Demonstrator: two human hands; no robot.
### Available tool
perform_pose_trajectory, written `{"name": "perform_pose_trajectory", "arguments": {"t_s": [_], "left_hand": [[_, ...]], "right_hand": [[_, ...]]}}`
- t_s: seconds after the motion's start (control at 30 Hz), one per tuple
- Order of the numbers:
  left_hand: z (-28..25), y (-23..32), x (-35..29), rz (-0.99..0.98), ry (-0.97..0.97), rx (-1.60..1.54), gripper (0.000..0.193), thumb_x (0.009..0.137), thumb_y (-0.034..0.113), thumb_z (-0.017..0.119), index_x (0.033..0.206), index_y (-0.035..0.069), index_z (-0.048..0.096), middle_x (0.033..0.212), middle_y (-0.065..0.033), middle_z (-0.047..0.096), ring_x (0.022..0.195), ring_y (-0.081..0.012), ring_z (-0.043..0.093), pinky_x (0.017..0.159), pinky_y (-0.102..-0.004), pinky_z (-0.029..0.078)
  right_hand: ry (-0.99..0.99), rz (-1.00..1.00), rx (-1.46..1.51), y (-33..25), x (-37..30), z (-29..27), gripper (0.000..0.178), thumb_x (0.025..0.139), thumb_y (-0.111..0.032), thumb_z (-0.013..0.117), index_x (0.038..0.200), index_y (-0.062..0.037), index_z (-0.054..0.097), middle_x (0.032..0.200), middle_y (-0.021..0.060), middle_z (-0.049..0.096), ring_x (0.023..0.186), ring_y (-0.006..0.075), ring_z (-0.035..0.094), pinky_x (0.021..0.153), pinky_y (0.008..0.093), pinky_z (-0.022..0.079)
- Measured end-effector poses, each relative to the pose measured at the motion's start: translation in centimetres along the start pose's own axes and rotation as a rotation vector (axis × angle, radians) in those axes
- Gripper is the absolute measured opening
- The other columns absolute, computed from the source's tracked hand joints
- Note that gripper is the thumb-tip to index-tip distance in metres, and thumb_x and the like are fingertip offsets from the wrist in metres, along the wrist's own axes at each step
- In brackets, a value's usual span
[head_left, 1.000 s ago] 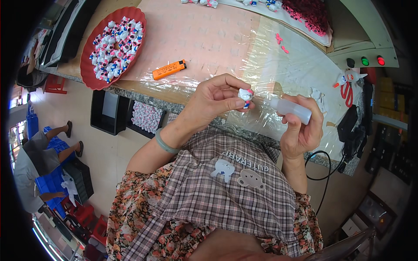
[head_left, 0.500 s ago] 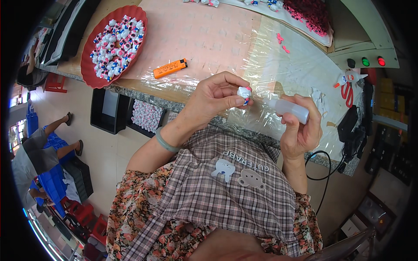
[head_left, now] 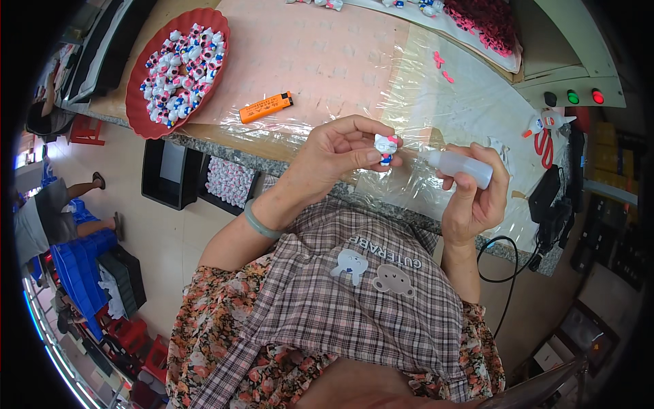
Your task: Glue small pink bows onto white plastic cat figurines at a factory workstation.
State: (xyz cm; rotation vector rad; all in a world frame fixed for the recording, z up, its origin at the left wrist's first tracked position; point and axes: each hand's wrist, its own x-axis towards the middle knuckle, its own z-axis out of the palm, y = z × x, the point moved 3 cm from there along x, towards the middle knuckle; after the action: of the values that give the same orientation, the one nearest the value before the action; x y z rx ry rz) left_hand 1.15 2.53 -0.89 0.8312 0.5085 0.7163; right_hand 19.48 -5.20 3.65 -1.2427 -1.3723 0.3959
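Between thumb and fingers, my left hand point(head_left: 344, 151) pinches a small cat figurine point(head_left: 385, 148), white with a pink bow and blue clothes. The figurine is upright, its face side showing. My right hand point(head_left: 477, 198) grips a translucent squeeze bottle point(head_left: 463, 169), whose narrow tip points left toward the figurine with a small gap between them. On the table, an orange lighter point(head_left: 266, 108) lies beyond my left hand. A red scalloped bowl point(head_left: 221, 31) at the far left holds a heap of similar figurines.
Small pink pieces point(head_left: 438, 60) lie at the back right, near a pile of dark pink parts point(head_left: 480, 27). Red-handled scissors point(head_left: 543, 148) and a glue bottle point(head_left: 547, 123) sit at the right. Below the table's edge are black trays point(head_left: 167, 174). Another person point(head_left: 41, 228) walks at the left.
The figurine has turned in my left fingers, so its face and bow now show. My right hand and the bottle have shifted slightly right. The person at the left has moved.
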Motion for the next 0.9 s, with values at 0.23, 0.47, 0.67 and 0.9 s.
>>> {"name": "perform_pose_trajectory", "arguments": {"t_s": [0.23, 0.47, 0.67, 0.9], "left_hand": [[-0.1, -0.2, 0.0, -0.011, -0.015, 0.002, 0.028, 0.089, 0.006, 0.062, 0.116, -0.002, 0.057, 0.112, -0.0159, 0.065, 0.098, -0.0258, 0.067, 0.085, -0.0318, 0.056], [-0.1, -0.3, 0.0, -0.044, -0.005, -0.089, 0.028, 0.09, 0.001, 0.059, 0.117, -0.004, 0.057, 0.106, -0.0144, 0.066, 0.096, -0.0234, 0.068, 0.082, -0.03, 0.057], [-0.3, -0.2, 0.0, -0.033, 0.013, -0.107, 0.027, 0.089, 0.0, 0.06, 0.116, -0.003, 0.058, 0.108, -0.0163, 0.065, 0.096, -0.0234, 0.067, 0.082, -0.0303, 0.057], [-0.1, -0.3, 0.1, 0.014, 0.04, -0.078, 0.027, 0.088, 0.0, 0.06, 0.115, -0.002, 0.06, 0.11, -0.0129, 0.066, 0.095, -0.0209, 0.067, 0.082, -0.0301, 0.056]], "right_hand": [[-0.024, -0.066, -0.091, 0.3, -0.2, -0.1, 0.035, 0.095, -0.019, 0.057, 0.121, 0.003, 0.048, 0.094, 0.0195, 0.065, 0.067, 0.0157, 0.059, 0.056, 0.0233, 0.046], [-0.016, -0.103, -0.135, 0.4, -0.3, -0.4, 0.035, 0.096, -0.018, 0.057, 0.121, 0.0036, 0.048, 0.095, 0.0201, 0.065, 0.067, 0.0156, 0.059, 0.056, 0.0231, 0.047], [-0.048, -0.152, -0.194, -0.3, -0.1, -0.5, 0.034, 0.095, -0.018, 0.058, 0.118, 0.0046, 0.05, 0.094, 0.0196, 0.067, 0.064, 0.0137, 0.059, 0.057, 0.0215, 0.047], [-0.011, -0.082, -0.166, -0.9, 0.0, -0.1, 0.036, 0.084, -0.018, 0.071, 0.109, 0.0045, 0.057, 0.086, 0.016, 0.068, 0.074, 0.0228, 0.066, 0.065, 0.0283, 0.052]]}}
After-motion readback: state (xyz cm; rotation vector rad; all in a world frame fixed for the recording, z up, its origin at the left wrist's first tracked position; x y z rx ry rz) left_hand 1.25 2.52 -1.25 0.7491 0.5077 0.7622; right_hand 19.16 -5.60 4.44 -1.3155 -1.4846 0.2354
